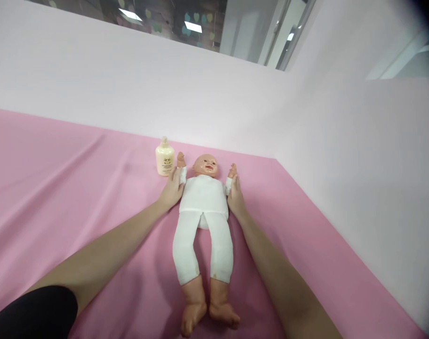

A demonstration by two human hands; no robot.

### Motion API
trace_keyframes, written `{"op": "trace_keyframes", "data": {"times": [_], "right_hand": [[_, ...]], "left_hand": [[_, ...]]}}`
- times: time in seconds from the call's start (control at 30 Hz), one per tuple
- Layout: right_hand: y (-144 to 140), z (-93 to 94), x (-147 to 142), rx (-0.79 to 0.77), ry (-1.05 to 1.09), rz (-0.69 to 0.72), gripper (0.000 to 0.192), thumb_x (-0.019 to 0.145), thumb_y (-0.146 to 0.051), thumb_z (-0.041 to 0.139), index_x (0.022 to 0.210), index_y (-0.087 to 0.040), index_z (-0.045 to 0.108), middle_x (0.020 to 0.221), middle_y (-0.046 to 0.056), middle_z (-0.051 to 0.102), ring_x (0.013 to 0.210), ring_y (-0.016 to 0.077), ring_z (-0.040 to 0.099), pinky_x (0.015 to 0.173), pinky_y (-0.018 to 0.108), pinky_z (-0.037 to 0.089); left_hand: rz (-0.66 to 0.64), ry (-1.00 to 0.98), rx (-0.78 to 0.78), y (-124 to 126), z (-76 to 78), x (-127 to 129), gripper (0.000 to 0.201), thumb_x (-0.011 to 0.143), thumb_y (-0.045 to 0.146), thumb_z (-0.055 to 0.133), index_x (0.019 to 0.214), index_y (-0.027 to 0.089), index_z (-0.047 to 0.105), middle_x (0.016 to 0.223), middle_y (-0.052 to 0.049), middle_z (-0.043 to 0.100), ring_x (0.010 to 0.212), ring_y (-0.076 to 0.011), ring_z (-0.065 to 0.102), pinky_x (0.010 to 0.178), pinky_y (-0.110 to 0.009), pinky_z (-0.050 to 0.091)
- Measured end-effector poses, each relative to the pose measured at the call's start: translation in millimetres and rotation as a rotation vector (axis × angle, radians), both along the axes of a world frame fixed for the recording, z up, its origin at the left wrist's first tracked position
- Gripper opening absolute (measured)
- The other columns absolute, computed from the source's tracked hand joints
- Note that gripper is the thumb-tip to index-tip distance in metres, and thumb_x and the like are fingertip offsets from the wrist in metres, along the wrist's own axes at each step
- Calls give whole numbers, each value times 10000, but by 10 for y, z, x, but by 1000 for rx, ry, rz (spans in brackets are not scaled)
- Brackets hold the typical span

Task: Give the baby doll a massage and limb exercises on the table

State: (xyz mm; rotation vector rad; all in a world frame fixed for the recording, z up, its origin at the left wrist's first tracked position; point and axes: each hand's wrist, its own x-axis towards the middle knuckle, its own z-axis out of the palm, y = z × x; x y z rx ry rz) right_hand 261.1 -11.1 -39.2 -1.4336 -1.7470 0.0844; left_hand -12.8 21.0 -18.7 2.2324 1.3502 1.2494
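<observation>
A baby doll (203, 195) in a white top and white trousers lies on its back, head toward the wall and bare feet toward me. Both its arms are bent up beside its head. My left hand (171, 189) is closed around the doll's arm on the left side, just below the small hand. On the opposite side, my right hand (237, 197) holds the other arm by its white sleeve, with the fingers along its outer side. Parts of my fingers are hidden by the sleeves. Close beyond my left hand stands a cream pump bottle (165, 160) with dark print.
A pink cloth (76, 188) with some folds covers the surface under the doll. White walls (147, 84) rise behind it and along the right side (359, 165). A window (186, 23) with reflected lights is above the back wall.
</observation>
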Motion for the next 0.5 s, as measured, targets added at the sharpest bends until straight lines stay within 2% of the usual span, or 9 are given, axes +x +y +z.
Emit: {"op": "trace_keyframes", "data": {"times": [0.13, 0.27, 0.4, 0.5], "right_hand": [[6, 1, 1, -43, 4, -7, 658, 949, -407, 217, 1462, -224, -151, 1560, 48, -82, 1433, 277, -45, 1119, 542, 227], [-1, 18, 6, -97, -24, -4, 655, 942, -373, 207, 1467, -185, -136, 1555, 48, -120, 1434, 264, -42, 1132, 513, 224], [-5, 25, 30, -113, -17, 27, 678, 925, -351, 265, 1476, -167, -86, 1561, 60, -54, 1440, 235, 3, 1144, 491, 218], [-11, 43, 46, -120, 37, 41, 684, 905, -332, 334, 1482, -164, 8, 1558, 85, 62, 1437, 228, 89, 1145, 494, 218]], "left_hand": [[-2, 78, -56, 10, -2, -10, 653, 880, 252, 405, 1473, 172, 145, 1549, -126, 64, 1424, -284, 93, 1127, -469, 240], [3, 136, -114, -8, 30, -5, 607, 895, 266, 353, 1468, 143, 196, 1551, -112, 103, 1414, -265, 162, 1126, -425, 258], [10, 164, -157, -4, 40, -10, 600, 898, 291, 346, 1469, 161, 213, 1544, -97, 151, 1362, -285, 309, 1068, -426, 356], [38, 190, -170, 32, 18, -27, 593, 893, 317, 359, 1452, 140, 267, 1521, -117, 224, 1330, -312, 360, 1057, -453, 356]]}}
